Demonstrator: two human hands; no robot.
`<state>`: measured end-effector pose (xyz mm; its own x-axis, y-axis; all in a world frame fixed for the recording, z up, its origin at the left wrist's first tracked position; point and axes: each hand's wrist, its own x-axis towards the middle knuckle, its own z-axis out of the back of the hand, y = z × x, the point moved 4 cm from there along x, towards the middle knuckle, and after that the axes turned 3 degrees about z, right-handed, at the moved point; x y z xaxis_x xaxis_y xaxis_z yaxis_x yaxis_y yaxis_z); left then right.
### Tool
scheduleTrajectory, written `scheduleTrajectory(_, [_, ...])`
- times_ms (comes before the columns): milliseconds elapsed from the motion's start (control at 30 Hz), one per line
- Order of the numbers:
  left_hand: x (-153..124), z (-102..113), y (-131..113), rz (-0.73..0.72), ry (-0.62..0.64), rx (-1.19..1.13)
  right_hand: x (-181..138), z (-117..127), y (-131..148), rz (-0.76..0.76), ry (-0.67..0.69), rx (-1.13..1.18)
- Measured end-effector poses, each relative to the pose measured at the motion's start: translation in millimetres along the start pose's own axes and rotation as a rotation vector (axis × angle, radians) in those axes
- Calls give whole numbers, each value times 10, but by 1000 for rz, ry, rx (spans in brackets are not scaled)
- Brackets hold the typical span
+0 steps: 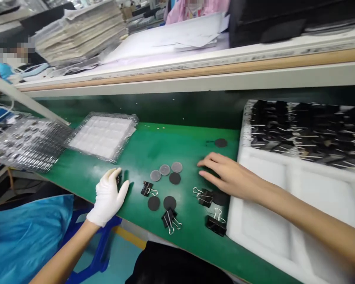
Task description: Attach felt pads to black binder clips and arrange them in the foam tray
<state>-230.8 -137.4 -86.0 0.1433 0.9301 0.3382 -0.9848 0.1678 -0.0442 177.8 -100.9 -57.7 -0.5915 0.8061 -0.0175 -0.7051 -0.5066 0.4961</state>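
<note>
My left hand [109,196], in a white glove, rests on the green bench [154,146] with its fingers curled round a small dark object I cannot make out. My bare right hand [225,174] lies flat on the bench, fingers stretched out to the left, holding nothing. Between the hands lie three grey discs [165,170] and several black discs [169,202]. Black binder clips [170,219] are scattered near the front edge, one [203,196] just below my right hand. A single black disc [221,142] lies farther back.
A white foam tray [286,197] on the right holds several black clips at its far end. A clear blister tray [103,136] and a tray of metal parts [23,144] sit at the left. Stacked sheets and papers lie on the shelf above; other people sit beyond.
</note>
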Motion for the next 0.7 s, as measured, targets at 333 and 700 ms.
scheduleTrajectory(333, [1339,-437,-976,-348,206,-296,422,212,-359,-416,-23,-471])
scheduleTrajectory(700, [1867,-731,-2185,-621,313,-408,536,214,-555,-242,-492,106])
